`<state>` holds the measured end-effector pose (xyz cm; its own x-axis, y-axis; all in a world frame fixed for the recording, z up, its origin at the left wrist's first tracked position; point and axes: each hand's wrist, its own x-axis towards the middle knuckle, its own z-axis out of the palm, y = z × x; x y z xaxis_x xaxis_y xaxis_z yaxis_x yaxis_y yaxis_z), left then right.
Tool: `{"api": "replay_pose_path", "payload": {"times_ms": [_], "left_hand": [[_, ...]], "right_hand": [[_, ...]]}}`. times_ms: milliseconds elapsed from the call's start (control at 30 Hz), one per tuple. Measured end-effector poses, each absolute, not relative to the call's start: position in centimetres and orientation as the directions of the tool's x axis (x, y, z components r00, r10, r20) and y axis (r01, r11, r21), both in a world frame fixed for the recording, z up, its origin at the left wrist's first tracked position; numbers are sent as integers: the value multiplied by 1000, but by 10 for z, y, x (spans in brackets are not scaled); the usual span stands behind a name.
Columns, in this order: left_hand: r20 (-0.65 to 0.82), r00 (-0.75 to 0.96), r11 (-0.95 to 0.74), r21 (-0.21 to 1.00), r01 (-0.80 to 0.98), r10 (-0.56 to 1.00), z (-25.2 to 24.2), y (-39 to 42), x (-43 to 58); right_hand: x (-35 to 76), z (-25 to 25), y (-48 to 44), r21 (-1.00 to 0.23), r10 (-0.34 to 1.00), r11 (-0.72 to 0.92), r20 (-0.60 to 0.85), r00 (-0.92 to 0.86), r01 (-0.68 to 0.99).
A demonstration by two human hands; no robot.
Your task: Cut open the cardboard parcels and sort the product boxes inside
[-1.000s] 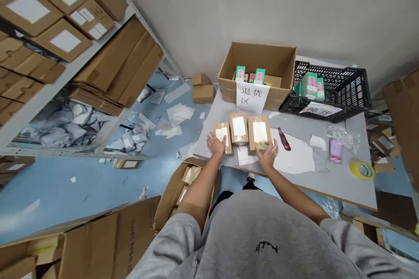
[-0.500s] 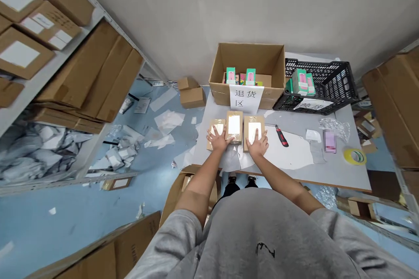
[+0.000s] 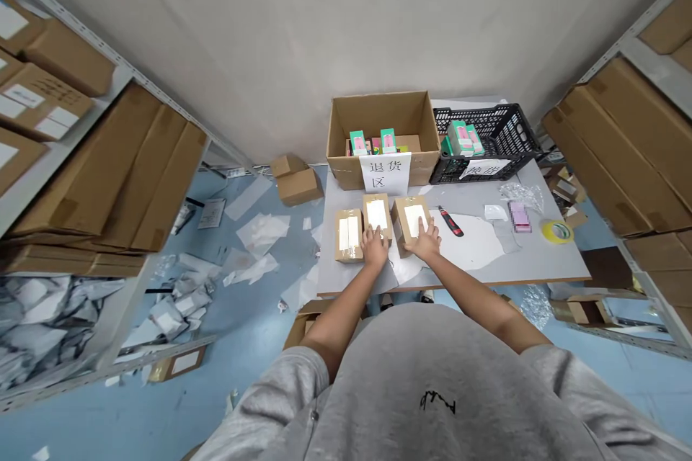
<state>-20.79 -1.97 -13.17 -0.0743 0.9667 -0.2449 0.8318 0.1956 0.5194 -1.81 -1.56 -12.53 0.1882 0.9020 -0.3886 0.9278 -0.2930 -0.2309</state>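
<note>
Three small brown cartons with white labels stand in a row on the grey table (image 3: 546,265). My left hand (image 3: 374,248) rests on the near end of the middle carton (image 3: 377,210), fingers apart. The left carton (image 3: 349,234) stands untouched beside it. On the right carton (image 3: 411,217) lies my right hand (image 3: 426,239), its fingers spread over the label and near edge. A red and black cutter (image 3: 450,221) lies to the right of that hand on white paper (image 3: 476,248).
Behind the cartons stand a large open cardboard box (image 3: 346,171) holding green-pink packs and a black crate (image 3: 451,174). Yellow tape (image 3: 556,232), a pink pack (image 3: 520,217) and bubble wrap lie at right. Box-laden shelves flank the table; paper scraps litter the blue floor (image 3: 227,367).
My left hand has moved right, from the left carton to the middle one. My right hand stays on the right carton. The camera view has shifted.
</note>
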Motion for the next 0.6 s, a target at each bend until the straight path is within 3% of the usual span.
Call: {"api": "replay_pose_path", "payload": {"times_ms": [67, 167, 267, 367, 500, 600], "left_hand": [[-220, -14, 136, 551, 824, 976, -124, -9, -197], [-181, 177, -53, 540, 840, 967, -112, 18, -180], [-206, 466, -341, 448, 827, 860, -107, 49, -163], [-261, 635, -540, 355, 763, 727, -111, 75, -143], [-337, 652, -593, 273, 758, 679, -122, 91, -114], [-361, 542, -509, 191, 839, 759, -129, 84, -101]], "right_hand": [[6, -125, -19, -240, 917, -222, -380, 118, 945], [51, -126, -18, -259, 918, 14, -379, -115, 966], [96, -129, -3, -314, 865, 199, -390, -317, 929], [126, -135, 20, -384, 812, 334, -346, -470, 861], [145, -147, 50, -470, 712, 526, -213, -669, 709], [162, -157, 68, -513, 733, 519, -143, -665, 683]]}}
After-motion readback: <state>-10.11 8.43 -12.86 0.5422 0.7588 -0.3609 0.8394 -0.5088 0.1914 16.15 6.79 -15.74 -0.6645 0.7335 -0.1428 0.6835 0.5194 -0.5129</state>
